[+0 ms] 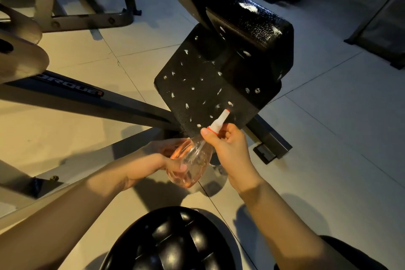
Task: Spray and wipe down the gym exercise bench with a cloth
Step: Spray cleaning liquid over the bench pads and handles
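A black padded bench (203, 85) stands ahead of me, its flat pad dotted with several white drops of liquid and its upper pad glistening. A clear plastic bottle (192, 164) with a white, red-tipped nozzle points at the pad's near edge. My left hand (168, 160) cups the bottle's body from the left. My right hand (228, 144) grips the bottle's neck just below the nozzle, thumb on the red ring. No cloth is visible.
The grey machine frame (87, 98) runs across the left, with a weight plate (19, 59) at far left. A black ribbed round pad (173, 243) sits close below my arms. More equipment stands at the top and right on the tiled floor (328, 127).
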